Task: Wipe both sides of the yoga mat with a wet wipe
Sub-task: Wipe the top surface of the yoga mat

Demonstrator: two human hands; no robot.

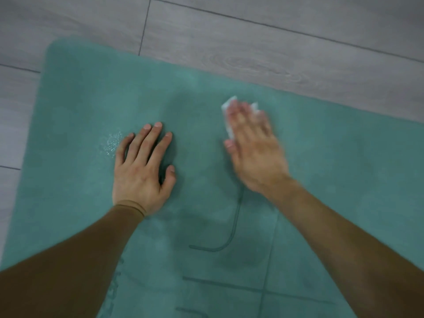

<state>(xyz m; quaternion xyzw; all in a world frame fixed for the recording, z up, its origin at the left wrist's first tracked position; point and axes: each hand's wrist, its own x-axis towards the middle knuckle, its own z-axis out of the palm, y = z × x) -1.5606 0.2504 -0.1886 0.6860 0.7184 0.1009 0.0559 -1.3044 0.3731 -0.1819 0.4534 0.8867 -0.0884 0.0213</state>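
A teal yoga mat (332,171) lies flat on the floor, printed side up with dark alignment lines near me. My left hand (142,171) rests palm down on the mat, fingers spread, holding nothing. My right hand (252,148) is blurred and presses flat on a white wet wipe (229,111), whose corners stick out beyond the fingertips. A small wet, shiny patch (112,143) glistens on the mat just left of my left hand. Both forearms wear brown sleeves.
Grey wood-look floor planks (252,42) surround the mat at the top and left. The mat's rounded far-left corner (52,45) and its far edge are in view; the mat runs out of frame to the right and towards me.
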